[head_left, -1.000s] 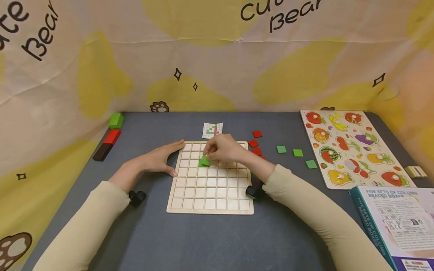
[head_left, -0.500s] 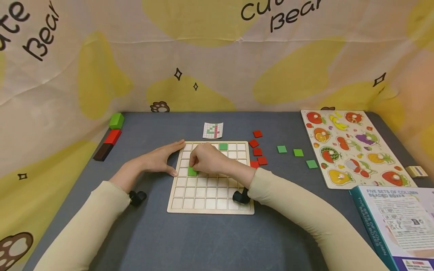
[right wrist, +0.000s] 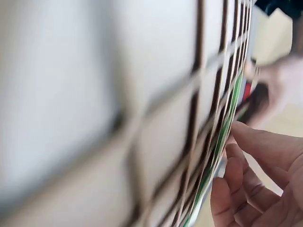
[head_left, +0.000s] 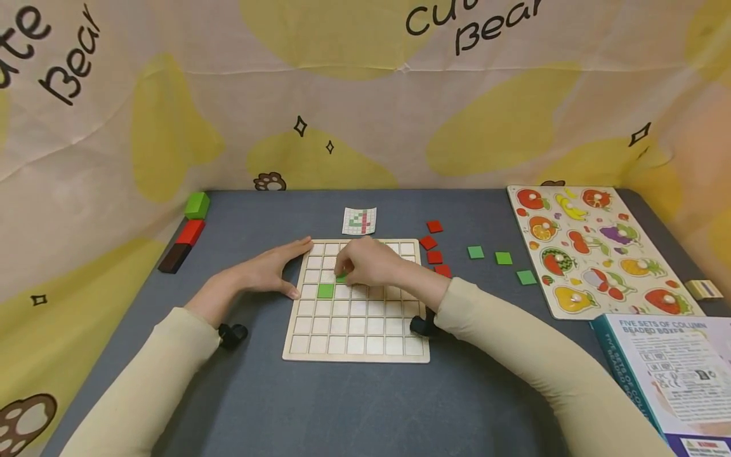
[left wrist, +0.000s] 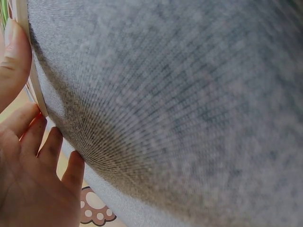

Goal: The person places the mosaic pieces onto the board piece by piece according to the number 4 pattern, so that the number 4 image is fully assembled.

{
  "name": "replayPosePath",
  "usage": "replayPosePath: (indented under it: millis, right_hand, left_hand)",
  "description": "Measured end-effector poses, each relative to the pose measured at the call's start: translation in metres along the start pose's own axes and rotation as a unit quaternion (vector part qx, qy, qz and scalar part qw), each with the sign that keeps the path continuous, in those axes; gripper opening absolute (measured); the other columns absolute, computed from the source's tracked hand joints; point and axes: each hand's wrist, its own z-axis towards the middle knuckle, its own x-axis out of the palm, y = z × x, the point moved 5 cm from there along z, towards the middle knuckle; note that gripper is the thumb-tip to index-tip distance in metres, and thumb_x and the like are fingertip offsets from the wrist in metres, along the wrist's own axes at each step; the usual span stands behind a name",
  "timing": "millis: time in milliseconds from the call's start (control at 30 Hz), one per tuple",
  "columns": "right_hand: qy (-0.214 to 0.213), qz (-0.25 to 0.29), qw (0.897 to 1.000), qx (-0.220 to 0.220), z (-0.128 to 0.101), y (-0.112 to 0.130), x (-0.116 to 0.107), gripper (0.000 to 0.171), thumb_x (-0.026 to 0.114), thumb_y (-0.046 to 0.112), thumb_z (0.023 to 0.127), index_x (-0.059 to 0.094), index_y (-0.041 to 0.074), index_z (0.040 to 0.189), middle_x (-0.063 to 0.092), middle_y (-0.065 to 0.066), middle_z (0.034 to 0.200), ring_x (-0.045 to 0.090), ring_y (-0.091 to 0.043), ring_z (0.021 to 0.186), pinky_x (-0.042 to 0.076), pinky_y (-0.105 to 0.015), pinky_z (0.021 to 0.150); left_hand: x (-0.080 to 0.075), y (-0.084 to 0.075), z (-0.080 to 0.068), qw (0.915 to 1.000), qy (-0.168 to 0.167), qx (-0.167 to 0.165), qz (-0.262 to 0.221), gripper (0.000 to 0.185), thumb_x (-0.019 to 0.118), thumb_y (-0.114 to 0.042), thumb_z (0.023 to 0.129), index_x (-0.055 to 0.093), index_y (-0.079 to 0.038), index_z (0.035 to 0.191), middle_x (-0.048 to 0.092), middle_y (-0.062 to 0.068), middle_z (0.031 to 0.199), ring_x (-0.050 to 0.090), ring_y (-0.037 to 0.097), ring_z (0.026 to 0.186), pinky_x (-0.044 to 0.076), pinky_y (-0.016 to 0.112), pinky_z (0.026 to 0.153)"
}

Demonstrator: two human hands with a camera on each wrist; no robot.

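A wooden grid board [head_left: 355, 357] lies on the dark table. My left hand [head_left: 265, 270] spreads along its left edge, fingertips at the far corner and thumb lower down; the left wrist view shows thumb and fingers against the rim. A green square tile [head_left: 325, 291] sits flat in a cell. My right hand [head_left: 368, 261] is bent over the upper cells, its fingertips touching a second green tile [head_left: 341, 279], mostly covered. In the right wrist view the thumb [right wrist: 265, 144] meets the board, with nothing visible pinched. The hand hides other cells.
A small pattern card [head_left: 359, 221] lies behind the board. Several red tiles [head_left: 434, 257] and loose green tiles [head_left: 503, 258] are to the right, near a fruit puzzle [head_left: 605, 254] and a box [head_left: 674, 368]. Coloured blocks [head_left: 190, 232] line the left.
My right hand moved left and nearer with a green tile, which now rests in a cell. It then came back up and right to the other green tile. The left hand stayed put.
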Motion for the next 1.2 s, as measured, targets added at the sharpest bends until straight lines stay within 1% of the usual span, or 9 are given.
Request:
replayPosePath:
  millis: [167, 233, 367, 467, 600, 733, 900, 1000, 1200]
  right_hand:
    - [-0.017, 0.038, 0.999, 0.001, -0.028, -0.043, -0.032, 0.017, 0.074, 0.011, 0.085, 0.077, 0.011, 0.101, 0.073, -0.002, 0.089, 0.063, -0.013, 0.078, 0.050, -0.024, 0.071]
    - [-0.028, 0.035, 0.999, 0.008, -0.043, -0.063, -0.045, 0.015, 0.073, 0.012, 0.087, 0.077, 0.010, 0.102, 0.074, -0.003, 0.090, 0.063, -0.015, 0.078, 0.051, -0.027, 0.073]
    - [-0.046, 0.005, 0.998, 0.044, -0.073, -0.107, -0.067, 0.018, 0.074, 0.012, 0.086, 0.076, 0.010, 0.104, 0.075, -0.005, 0.096, 0.065, -0.017, 0.086, 0.053, -0.033, 0.078]
    - [-0.040, -0.003, 0.996, 0.078, -0.095, -0.136, -0.078, 0.024, 0.077, 0.011, 0.083, 0.073, 0.009, 0.106, 0.074, -0.007, 0.101, 0.065, -0.020, 0.091, 0.053, -0.036, 0.082]
    - [-0.015, 0.000, 0.993, 0.113, -0.115, -0.161, -0.086, 0.029, 0.080, 0.013, 0.080, 0.070, 0.007, 0.106, 0.070, -0.010, 0.102, 0.062, -0.022, 0.093, 0.049, -0.036, 0.083]
    - [0.011, 0.006, 0.992, 0.128, -0.123, -0.173, -0.089, 0.031, 0.083, 0.016, 0.077, 0.068, 0.007, 0.102, 0.068, -0.009, 0.101, 0.060, -0.022, 0.094, 0.048, -0.035, 0.085]
    - [0.030, 0.001, 0.992, 0.125, -0.124, -0.175, -0.089, 0.027, 0.084, 0.017, 0.077, 0.068, 0.008, 0.097, 0.067, -0.008, 0.098, 0.060, -0.020, 0.093, 0.048, -0.034, 0.082]
    - [0.032, -0.008, 0.992, 0.121, -0.123, -0.173, -0.089, 0.025, 0.083, 0.015, 0.077, 0.068, 0.007, 0.094, 0.067, -0.008, 0.096, 0.060, -0.019, 0.090, 0.049, -0.032, 0.080]
    - [0.012, -0.007, 0.992, 0.129, -0.117, -0.160, -0.096, 0.018, 0.082, 0.012, 0.078, 0.066, 0.008, 0.085, 0.064, -0.006, 0.080, 0.055, -0.016, 0.073, 0.044, -0.029, 0.067]
  left_hand:
    - [0.002, 0.002, 0.004, 1.0000, 0.002, -0.006, 0.006, 0.110, 0.085, -0.026, 0.075, 0.017, -0.006, 0.159, 0.010, 0.015, 0.168, 0.011, 0.039, 0.155, 0.017, 0.060, 0.122]
    - [0.001, 0.003, 0.004, 1.0000, 0.002, -0.008, 0.005, 0.110, 0.085, -0.026, 0.075, 0.017, -0.007, 0.159, 0.009, 0.014, 0.168, 0.010, 0.039, 0.155, 0.017, 0.060, 0.122]
    - [0.001, 0.002, 0.003, 1.0000, 0.000, -0.006, 0.001, 0.110, 0.085, -0.027, 0.075, 0.017, -0.008, 0.159, 0.010, 0.014, 0.168, 0.010, 0.039, 0.155, 0.017, 0.061, 0.122]
    - [0.001, 0.002, 0.004, 1.0000, 0.002, -0.004, 0.001, 0.110, 0.085, -0.026, 0.075, 0.017, -0.007, 0.159, 0.010, 0.015, 0.168, 0.010, 0.040, 0.155, 0.017, 0.061, 0.122]
    - [0.001, 0.001, 0.004, 1.0000, 0.001, -0.004, 0.002, 0.110, 0.085, -0.027, 0.075, 0.017, -0.006, 0.159, 0.010, 0.017, 0.168, 0.011, 0.041, 0.155, 0.016, 0.061, 0.122]
    - [0.001, 0.000, 0.002, 1.0000, 0.001, -0.005, 0.000, 0.109, 0.084, -0.028, 0.075, 0.017, -0.006, 0.159, 0.010, 0.018, 0.168, 0.011, 0.042, 0.154, 0.016, 0.062, 0.122]
    - [0.001, 0.000, 0.002, 1.0000, 0.000, -0.005, -0.004, 0.108, 0.084, -0.026, 0.076, 0.017, -0.005, 0.159, 0.010, 0.018, 0.168, 0.010, 0.041, 0.155, 0.016, 0.061, 0.122]
    - [0.001, 0.000, 0.002, 1.0000, -0.001, -0.003, -0.001, 0.108, 0.084, -0.027, 0.076, 0.017, -0.005, 0.159, 0.011, 0.018, 0.167, 0.011, 0.041, 0.155, 0.016, 0.061, 0.122]
    - [0.001, 0.004, 0.003, 1.0000, 0.002, 0.000, -0.004, 0.109, 0.085, -0.026, 0.075, 0.017, -0.004, 0.158, 0.011, 0.018, 0.167, 0.010, 0.041, 0.155, 0.015, 0.061, 0.122]
